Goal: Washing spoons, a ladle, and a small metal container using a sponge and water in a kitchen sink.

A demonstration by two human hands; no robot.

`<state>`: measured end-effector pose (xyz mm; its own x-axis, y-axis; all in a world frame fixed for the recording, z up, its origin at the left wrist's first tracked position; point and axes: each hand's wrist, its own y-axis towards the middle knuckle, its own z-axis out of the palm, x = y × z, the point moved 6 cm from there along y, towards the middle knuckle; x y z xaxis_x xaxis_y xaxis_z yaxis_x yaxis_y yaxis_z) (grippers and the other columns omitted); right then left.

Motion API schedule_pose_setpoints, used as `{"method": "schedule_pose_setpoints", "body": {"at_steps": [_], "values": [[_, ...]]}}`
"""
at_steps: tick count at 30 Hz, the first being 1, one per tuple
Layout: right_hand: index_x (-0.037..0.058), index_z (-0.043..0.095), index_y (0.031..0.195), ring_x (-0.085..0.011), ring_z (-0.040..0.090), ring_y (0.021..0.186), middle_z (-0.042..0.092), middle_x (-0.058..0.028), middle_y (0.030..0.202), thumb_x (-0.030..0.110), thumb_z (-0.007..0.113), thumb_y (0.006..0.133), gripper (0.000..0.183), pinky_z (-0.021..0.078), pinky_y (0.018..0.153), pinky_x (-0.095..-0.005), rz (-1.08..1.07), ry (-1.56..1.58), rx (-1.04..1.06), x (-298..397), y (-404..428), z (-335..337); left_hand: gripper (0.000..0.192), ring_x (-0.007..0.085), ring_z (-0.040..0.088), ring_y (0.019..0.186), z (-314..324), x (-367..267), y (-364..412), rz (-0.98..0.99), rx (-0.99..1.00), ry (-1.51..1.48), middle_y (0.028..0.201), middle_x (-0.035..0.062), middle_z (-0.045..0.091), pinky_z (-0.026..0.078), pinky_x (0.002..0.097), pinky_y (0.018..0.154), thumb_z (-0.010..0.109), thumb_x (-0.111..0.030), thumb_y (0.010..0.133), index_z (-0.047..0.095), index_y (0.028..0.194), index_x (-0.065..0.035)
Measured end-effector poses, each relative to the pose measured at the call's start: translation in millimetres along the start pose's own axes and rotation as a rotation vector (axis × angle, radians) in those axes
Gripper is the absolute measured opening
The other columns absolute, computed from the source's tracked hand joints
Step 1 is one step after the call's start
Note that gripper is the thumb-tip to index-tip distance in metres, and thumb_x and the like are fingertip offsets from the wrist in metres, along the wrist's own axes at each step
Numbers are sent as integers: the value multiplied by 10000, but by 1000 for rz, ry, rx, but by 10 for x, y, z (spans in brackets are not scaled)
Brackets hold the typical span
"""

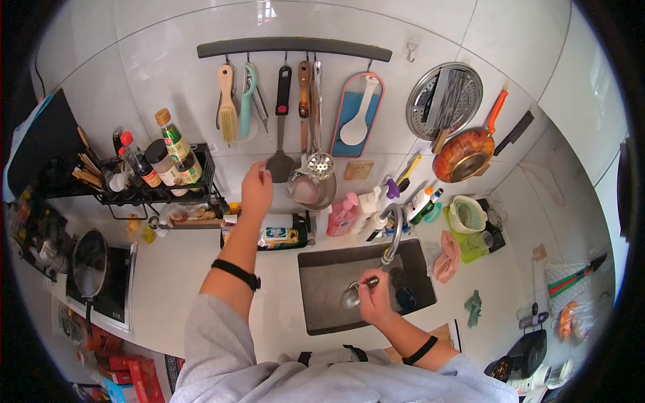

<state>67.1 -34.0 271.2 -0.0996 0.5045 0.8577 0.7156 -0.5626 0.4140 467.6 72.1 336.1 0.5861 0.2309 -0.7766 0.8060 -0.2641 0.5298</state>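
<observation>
My right hand (375,302) is closed around a metal ladle (349,298) over the sink basin (327,320). The ladle's rounded bowl points left, and a dark handle end shows by my fingers. The curved faucet (397,226) rises just above this hand. My left hand (257,189) is raised at the tiled wall, its fingers curled beside the blade of a hanging spatula (280,166). Whether they touch the blade or hold anything is hidden. Right of the spatula hang a skimmer (320,165) and a rounded metal utensil (327,194).
A dark rail (295,48) carries the hanging utensils. Sauce bottles (179,148) crowd a black rack (156,195) at left, above a wok (90,264). Soap bottles (343,215) stand behind the sink. A pink cloth (447,257) lies right of it; a cleaver (514,132) hangs at right.
</observation>
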Motion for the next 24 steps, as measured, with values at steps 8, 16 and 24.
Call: {"method": "schedule_pose_setpoints", "body": {"at_steps": [8,16,24], "values": [[14,545,1167,-275,624,910,595,-142,987,57,628,897,286,491,837,-360,-81,9,188,1043,1131,465,328,214,652,954,454,-438,-1790,-185,475,-564,1005,121,696,502,348,883,549,-236,998,586,1256,-36],[27,604,1231,-101,638,852,693,-53,955,97,718,865,390,520,777,-276,35,259,221,1258,1871,822,451,158,659,1007,160,-628,-1762,-219,535,-449,1088,108,694,504,302,910,578,-38,970,439,1396,9],[5,631,1209,-203,671,950,700,-140,1008,286,595,972,369,521,836,-328,132,43,309,480,1463,1130,409,145,667,955,-190,-793,-1261,-160,384,-481,1074,125,713,518,282,862,568,-36,973,482,1369,25]]}}
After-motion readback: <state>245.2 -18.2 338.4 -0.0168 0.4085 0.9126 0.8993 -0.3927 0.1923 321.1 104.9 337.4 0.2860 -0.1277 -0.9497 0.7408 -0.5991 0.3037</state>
